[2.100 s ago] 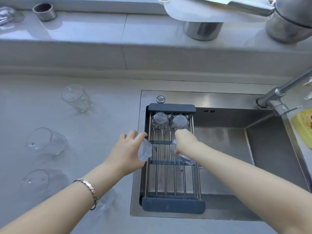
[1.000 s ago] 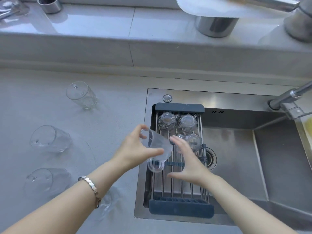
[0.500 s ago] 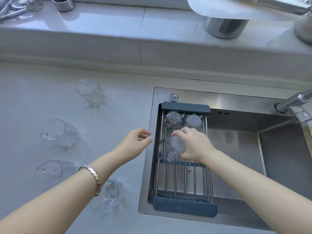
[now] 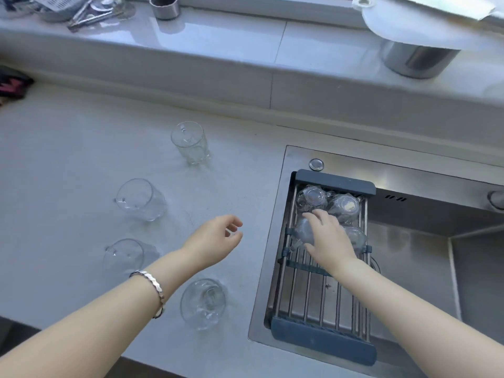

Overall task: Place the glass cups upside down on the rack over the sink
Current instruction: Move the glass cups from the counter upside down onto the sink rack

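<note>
A metal-bar rack [image 4: 313, 298] with dark blue ends spans the left part of the sink [image 4: 414, 257]. Upside-down glass cups stand on its far end: two in the back row [image 4: 312, 199] [image 4: 344, 207] and one behind my right hand [image 4: 356, 237]. My right hand [image 4: 330, 241] is laid over another glass cup [image 4: 300, 230] on the rack's left side, thumb and fingers around it. My left hand [image 4: 215, 241] hovers over the counter, empty, fingers loosely curled apart. Several glass cups stand on the counter to the left, the nearest [image 4: 203, 302] beside my left wrist.
A raised sill runs along the back with a steel pot [image 4: 417, 61], a white board over it, a small steel cup [image 4: 165, 6] and utensils [image 4: 81, 12]. A faucet base [image 4: 495, 199] is at the sink's right. A dark cloth [image 4: 13, 83] lies far left.
My left hand passed its cup to the right hand and drew back left, empty. My right hand set the earlier cup on the rack, then carried this one down onto the left side.
</note>
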### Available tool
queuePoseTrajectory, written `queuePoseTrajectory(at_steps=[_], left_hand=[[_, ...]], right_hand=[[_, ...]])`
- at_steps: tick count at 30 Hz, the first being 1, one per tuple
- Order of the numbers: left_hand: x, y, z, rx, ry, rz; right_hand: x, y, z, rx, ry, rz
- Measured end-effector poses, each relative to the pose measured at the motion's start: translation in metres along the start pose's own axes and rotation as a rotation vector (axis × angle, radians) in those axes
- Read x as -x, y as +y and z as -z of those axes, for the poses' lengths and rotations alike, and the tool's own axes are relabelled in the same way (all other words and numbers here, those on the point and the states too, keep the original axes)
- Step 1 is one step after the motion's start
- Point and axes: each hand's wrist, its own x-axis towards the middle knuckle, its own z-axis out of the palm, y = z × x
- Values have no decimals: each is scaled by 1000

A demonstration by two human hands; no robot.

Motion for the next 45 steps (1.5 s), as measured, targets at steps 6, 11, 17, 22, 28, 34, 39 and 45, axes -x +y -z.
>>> queuePoseTrajectory(at_steps=[6, 11, 17, 22, 28, 34, 39, 45], left_hand=[[31, -46, 51, -487, 185, 42], [53, -95, 61, -740, 77, 215], [63, -122, 53, -742, 109, 250], [65, -104, 42, -668, 130, 166], [71, -42, 3, -574, 115, -89], [61, 22, -37, -605, 40, -254], [56, 53, -57, -632, 12, -311], [46, 60, -60, -641, 18, -305]], right_hand=[[42, -92, 16, -301, -399, 346], [62, -144, -35, -345, -469, 421], [75, -155, -66, -635, -293, 184], [88, -134, -58, -925, -134, -47], [117, -43, -11, -1384, -79, -362], [148, 37, 4, -1397, -90, -591], [157, 63, 16, -1386, -235, -553], [127, 55, 19, -571, -87, -392]])
